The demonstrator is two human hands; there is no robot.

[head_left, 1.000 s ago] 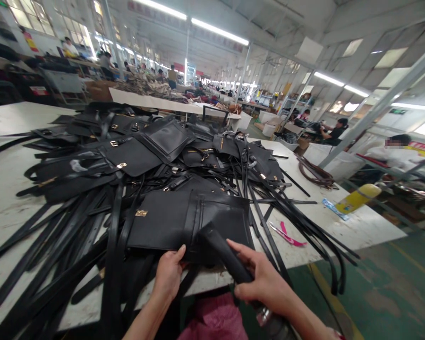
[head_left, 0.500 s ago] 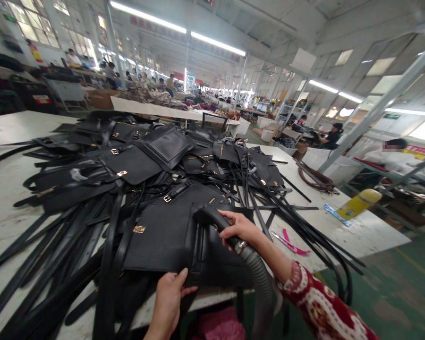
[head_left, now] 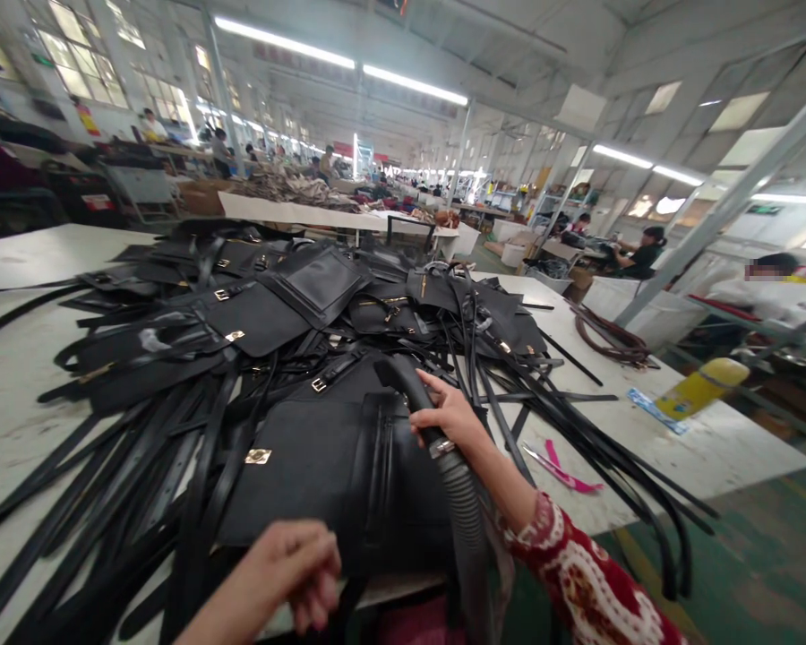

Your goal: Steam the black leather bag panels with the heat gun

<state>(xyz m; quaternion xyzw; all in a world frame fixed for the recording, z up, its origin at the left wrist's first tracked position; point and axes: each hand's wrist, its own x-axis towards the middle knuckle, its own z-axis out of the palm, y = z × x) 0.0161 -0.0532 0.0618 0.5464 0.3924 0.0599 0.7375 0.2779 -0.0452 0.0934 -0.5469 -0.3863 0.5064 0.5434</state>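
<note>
A black leather bag (head_left: 309, 457) with a gold clasp plate (head_left: 258, 456) lies flat at the table's near edge. My right hand (head_left: 447, 414) is wrapped around the handle of a black hose nozzle (head_left: 403, 376), whose mouth is over the upper part of this bag. From the handle a grey corrugated hose (head_left: 463, 502) runs down past the table edge. My left hand (head_left: 295, 573) hovers above the bag's lower left, slightly blurred, fingers curled in and no object visible in them.
A heap of black bags (head_left: 295, 287) and long straps (head_left: 107, 502) covers much of the white table (head_left: 27, 376). To the right lie pink-handled snips (head_left: 557, 466), a yellow bottle (head_left: 702, 390) and coiled brown straps (head_left: 611, 336). Other people sit at work further back.
My left hand has let go of the bag's lower edge, moving left with its fingers curled. My right hand has lifted the nozzle slightly up and away from the bag's middle.
</note>
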